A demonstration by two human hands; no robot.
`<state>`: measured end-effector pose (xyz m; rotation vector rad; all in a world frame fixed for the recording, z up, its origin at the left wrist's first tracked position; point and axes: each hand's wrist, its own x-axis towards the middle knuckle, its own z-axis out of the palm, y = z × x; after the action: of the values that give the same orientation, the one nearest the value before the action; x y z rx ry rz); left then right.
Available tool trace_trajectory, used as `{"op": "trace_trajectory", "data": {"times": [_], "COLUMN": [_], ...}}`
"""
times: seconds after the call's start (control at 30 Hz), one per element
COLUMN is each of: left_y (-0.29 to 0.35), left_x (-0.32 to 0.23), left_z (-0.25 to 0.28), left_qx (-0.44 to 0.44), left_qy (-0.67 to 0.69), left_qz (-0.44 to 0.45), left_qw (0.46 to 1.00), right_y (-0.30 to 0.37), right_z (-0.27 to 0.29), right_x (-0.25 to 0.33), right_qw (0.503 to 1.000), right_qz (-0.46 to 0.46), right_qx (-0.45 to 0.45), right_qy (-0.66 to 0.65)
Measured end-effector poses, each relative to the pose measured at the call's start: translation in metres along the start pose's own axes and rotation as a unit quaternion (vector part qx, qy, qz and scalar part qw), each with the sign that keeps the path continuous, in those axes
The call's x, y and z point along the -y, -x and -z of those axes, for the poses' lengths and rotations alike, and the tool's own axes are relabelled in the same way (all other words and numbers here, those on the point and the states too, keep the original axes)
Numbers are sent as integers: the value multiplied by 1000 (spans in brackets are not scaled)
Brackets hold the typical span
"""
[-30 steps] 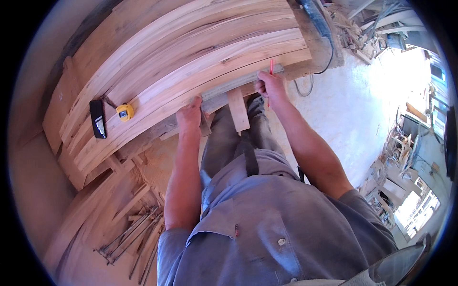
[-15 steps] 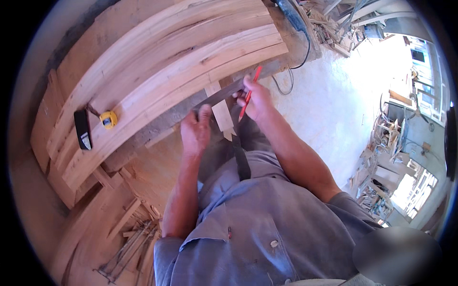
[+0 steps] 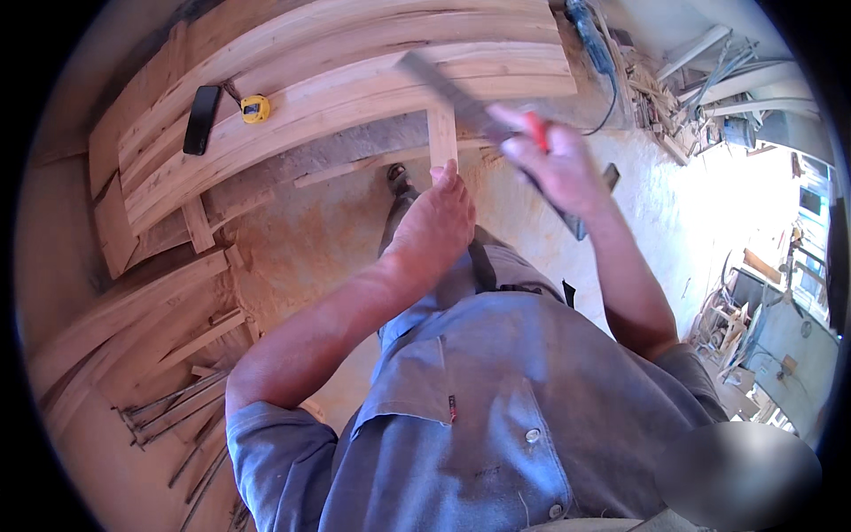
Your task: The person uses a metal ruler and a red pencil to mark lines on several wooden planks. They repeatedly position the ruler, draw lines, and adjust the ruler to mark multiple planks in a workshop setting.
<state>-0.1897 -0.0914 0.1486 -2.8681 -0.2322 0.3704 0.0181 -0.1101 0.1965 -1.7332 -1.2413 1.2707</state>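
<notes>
Head view: the left hand sits at the near end of a short wooden strip, in front of the body. Its grip appears closed on that end, probably to steady the piece. The right hand has its grip closed around a long dark straightedge together with a red pencil; carrying both in one hand presumably leaves the other available for the strip. The straightedge is tilted, its far end over the boards; blur hides whether it touches them.

Strip: pale, narrow, flat and straight-sided. Its far end meets the front edge of the boards; whether it continues beneath them cannot be determined.

The boards lie side by side along the tabletop. A black phone and a yellow tape measure rest on them, apparently within reach of the left hand.
</notes>
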Motion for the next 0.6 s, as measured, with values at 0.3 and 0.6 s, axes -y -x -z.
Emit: {"op": "trace_trajectory", "data": {"times": [0.3, 0.6], "left_y": [39, 32], "left_x": [-69, -130], "left_z": [9, -2], "left_qx": [33, 65], "left_qy": [57, 248], "left_qz": [88, 27], "left_qw": [994, 966], "right_y": [80, 118], "right_z": [-71, -70], "right_x": [-11, -13], "right_qw": [975, 969], "right_qz": [74, 77], "right_qx": [192, 159], "right_qy": [87, 172]}}
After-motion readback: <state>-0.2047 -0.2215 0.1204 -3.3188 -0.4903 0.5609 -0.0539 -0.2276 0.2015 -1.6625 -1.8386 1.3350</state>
